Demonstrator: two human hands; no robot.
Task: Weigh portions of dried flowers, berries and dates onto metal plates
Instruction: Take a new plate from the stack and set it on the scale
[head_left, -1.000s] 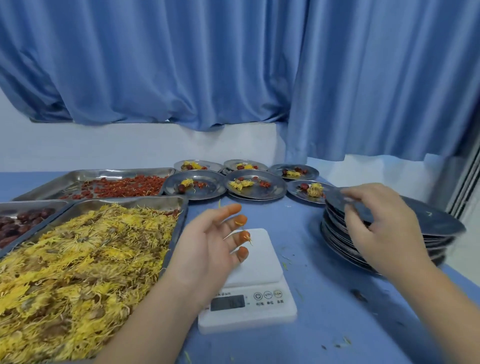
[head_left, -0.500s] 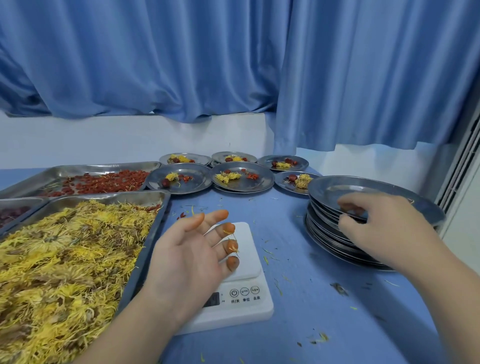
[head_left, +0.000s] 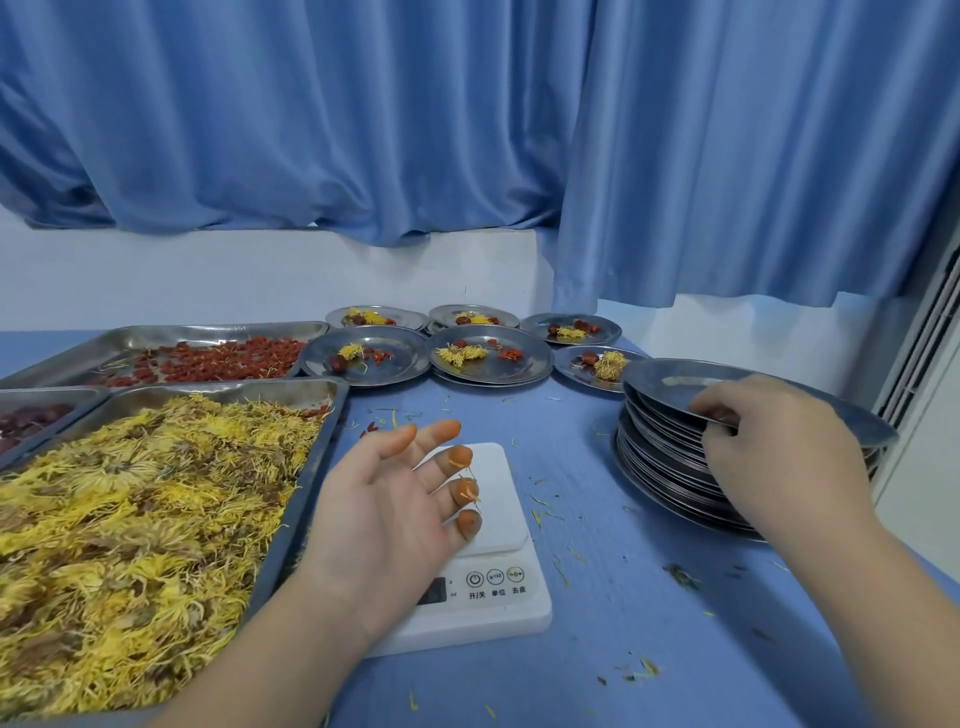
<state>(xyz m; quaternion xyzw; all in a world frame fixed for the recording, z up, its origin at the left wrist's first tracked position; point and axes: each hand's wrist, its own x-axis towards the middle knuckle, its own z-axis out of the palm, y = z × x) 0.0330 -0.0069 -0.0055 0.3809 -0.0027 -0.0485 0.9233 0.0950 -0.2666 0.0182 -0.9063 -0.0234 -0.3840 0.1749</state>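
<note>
- Step in hand, head view: fetching of an empty plate. The top plate (head_left: 670, 385) of the stack of plates (head_left: 660, 467) is pinched at its near rim by the right hand (head_left: 779, 447), fingers curled over the edge. The plate sits tilted, raised off those beneath.
- Left hand (head_left: 395, 499): held wide with fingers spread and nothing gripped, poised over the scale (head_left: 496, 499). Fingertips are stained orange, with petal shreds stuck on.
- Scale: platform bare, set just right of the flower tray (head_left: 332, 415) on the worktop (head_left: 597, 597).
- Stock: dried flowers are heaped in the near tray, berries lie in the berry tray (head_left: 156, 335) behind, and dates in the date tray (head_left: 47, 396) at far left, partly cut off.
- Finished portions: filled plates (head_left: 530, 370) are ranged in two rows at the back.
- Next move, as judged: the top plate is to be lifted clear, carried left and set flat and centred on the platform. The left hand would need to be drawn aside first.
- Room: open worktop lies between stack and scale, crossed only by petal litter.
- Edges to be minded: the flower tray's rim is just beside the scale, and the worktop's right edge is close behind the stack. A nested plate could be dragged up with the top one.
</note>
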